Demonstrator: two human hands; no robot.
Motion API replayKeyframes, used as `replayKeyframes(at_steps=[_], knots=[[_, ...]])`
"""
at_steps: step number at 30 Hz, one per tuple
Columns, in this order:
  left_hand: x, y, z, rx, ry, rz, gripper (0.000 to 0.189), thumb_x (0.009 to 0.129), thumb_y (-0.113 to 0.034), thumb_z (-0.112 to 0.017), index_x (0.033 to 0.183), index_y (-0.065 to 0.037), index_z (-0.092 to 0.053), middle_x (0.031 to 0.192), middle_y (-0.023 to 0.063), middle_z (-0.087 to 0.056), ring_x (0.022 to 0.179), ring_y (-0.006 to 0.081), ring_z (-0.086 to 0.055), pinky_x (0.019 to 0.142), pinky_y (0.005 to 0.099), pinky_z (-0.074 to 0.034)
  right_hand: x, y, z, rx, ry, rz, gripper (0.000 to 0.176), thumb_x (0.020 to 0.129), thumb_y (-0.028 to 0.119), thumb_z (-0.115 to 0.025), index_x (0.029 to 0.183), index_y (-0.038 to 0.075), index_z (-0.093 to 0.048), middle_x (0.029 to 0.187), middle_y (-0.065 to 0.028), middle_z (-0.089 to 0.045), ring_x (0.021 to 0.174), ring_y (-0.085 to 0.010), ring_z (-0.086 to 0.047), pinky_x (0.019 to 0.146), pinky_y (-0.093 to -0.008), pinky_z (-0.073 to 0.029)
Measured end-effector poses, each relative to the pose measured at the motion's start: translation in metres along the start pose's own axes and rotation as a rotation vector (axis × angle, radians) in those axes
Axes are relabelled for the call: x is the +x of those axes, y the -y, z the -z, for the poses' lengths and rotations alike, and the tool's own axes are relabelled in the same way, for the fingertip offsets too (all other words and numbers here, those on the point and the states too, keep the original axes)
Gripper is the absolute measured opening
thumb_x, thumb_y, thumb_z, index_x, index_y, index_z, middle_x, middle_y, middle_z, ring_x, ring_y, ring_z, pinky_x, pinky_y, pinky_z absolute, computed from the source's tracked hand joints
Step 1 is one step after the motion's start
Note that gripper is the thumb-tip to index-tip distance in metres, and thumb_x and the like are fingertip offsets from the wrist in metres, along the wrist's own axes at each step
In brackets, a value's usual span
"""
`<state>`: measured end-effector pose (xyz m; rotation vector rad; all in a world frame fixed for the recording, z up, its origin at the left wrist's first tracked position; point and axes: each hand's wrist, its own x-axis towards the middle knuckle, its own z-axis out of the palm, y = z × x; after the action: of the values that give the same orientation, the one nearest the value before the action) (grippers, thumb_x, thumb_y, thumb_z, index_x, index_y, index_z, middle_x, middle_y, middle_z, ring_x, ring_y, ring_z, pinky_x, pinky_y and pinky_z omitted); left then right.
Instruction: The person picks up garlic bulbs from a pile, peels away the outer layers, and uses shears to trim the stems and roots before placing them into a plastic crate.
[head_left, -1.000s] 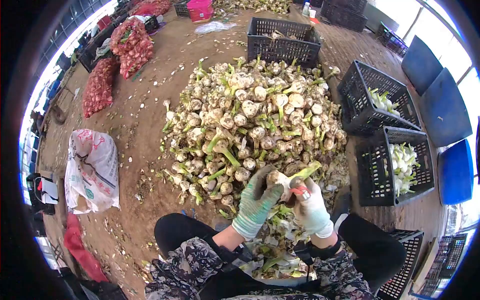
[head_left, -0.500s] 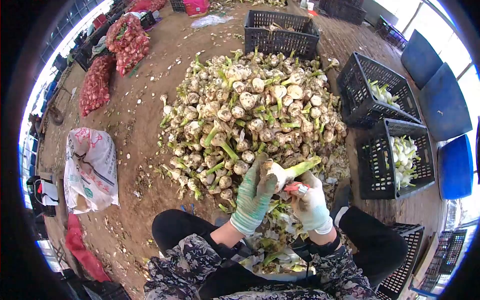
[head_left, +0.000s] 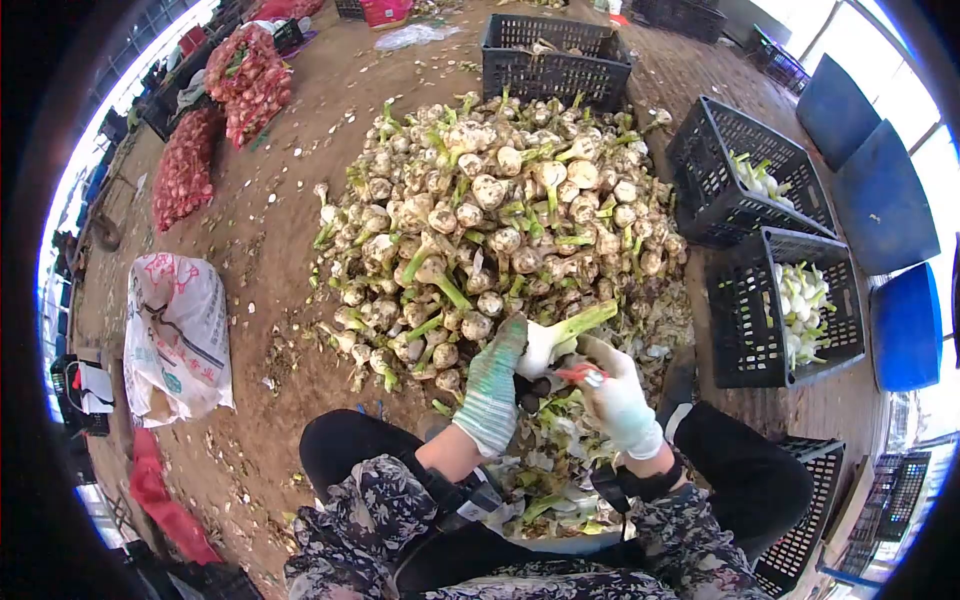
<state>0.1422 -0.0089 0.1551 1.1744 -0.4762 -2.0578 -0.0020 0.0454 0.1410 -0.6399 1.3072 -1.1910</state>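
My left hand [head_left: 496, 383], in a stained white-and-green glove, is closed around a garlic bulb [head_left: 541, 343]. The bulb is white, and its thick green stalk points up and to the right. My right hand [head_left: 618, 398], gloved too, grips a small red-handled tool [head_left: 580, 373] beside the bulb; its working end cannot be made out. The right fingertips are close to the base of the stalk. Just beyond both hands lies a large heap of soiled garlic bulbs [head_left: 470, 215] with cut stalks. Peeled leaves and skins [head_left: 545, 470] lie below the hands, between my legs.
Two black crates [head_left: 735, 345] with trimmed garlic stand at the right, near blue panels [head_left: 885, 200]. Another black crate [head_left: 555, 75] is behind the heap. At the left are a white sack [head_left: 178, 340] and red mesh bags [head_left: 185, 170] of bulbs.
The garlic in my left hand now shows a cleaner white surface than before. Both hands have shifted slightly, and the view has moved a little.
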Motion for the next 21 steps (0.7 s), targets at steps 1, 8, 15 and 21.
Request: replayKeyframes(at_steps=[1, 8, 15, 21], knots=[[-0.002, 0.0, -0.001, -0.003, -0.002, -0.001, 0.045, 0.077, -0.053, -0.059, 0.088, -0.009, -0.058, 0.064, 0.0011, -0.058, 0.045, 0.0108, -0.054, 0.037, 0.021, -0.041, -0.001, 0.001, -0.002, -0.002, 0.003, -0.001, 0.05, 0.076, 0.0, -0.056, 0.122, -0.009, -0.04, 0.101, -0.0118, -0.058, 0.096, -0.0174, -0.054, 0.084, -0.027, -0.043], [0.001, 0.01, 0.003, 0.216, 0.094, -0.296, 0.046, 0.08, -0.026, -0.066, 0.113, 0.001, -0.05, 0.099, 0.0055, -0.055, 0.089, 0.0104, -0.051, 0.077, 0.0219, -0.044, 0.002, 0.007, 0.0, 0.21, 0.093, 0.152, 0.034, 0.077, 0.005, -0.057, 0.108, -0.006, -0.049, 0.096, -0.0103, -0.059, 0.077, -0.0163, -0.06, 0.066, -0.0276, -0.051], [-0.003, 0.0, -0.002, 0.446, 0.079, -0.598, 0.044, 0.08, -0.006, -0.063, 0.119, 0.002, -0.045, 0.107, 0.0084, -0.054, 0.095, 0.0121, -0.052, 0.079, 0.0231, -0.045, -0.005, 0.02, -0.022, 0.13, -0.088, 0.117, 0.034, 0.068, -0.008, -0.048, 0.101, -0.004, -0.053, 0.091, -0.0106, -0.059, 0.08, -0.0203, -0.061, 0.067, -0.0281, -0.051], [0.003, 0.006, 0.012, 0.03, 0.193, 0.02, 0.037, 0.086, -0.031, -0.056, 0.11, -0.005, -0.053, 0.102, 0.0053, -0.058, 0.087, 0.0135, -0.058, 0.076, 0.0261, -0.048, 0.009, 0.017, -0.004, -0.315, 0.005, 0.321, 0.041, 0.064, -0.014, -0.044, 0.102, -0.002, -0.054, 0.094, -0.0088, -0.059, 0.084, -0.0168, -0.057, 0.076, -0.026, -0.045]])
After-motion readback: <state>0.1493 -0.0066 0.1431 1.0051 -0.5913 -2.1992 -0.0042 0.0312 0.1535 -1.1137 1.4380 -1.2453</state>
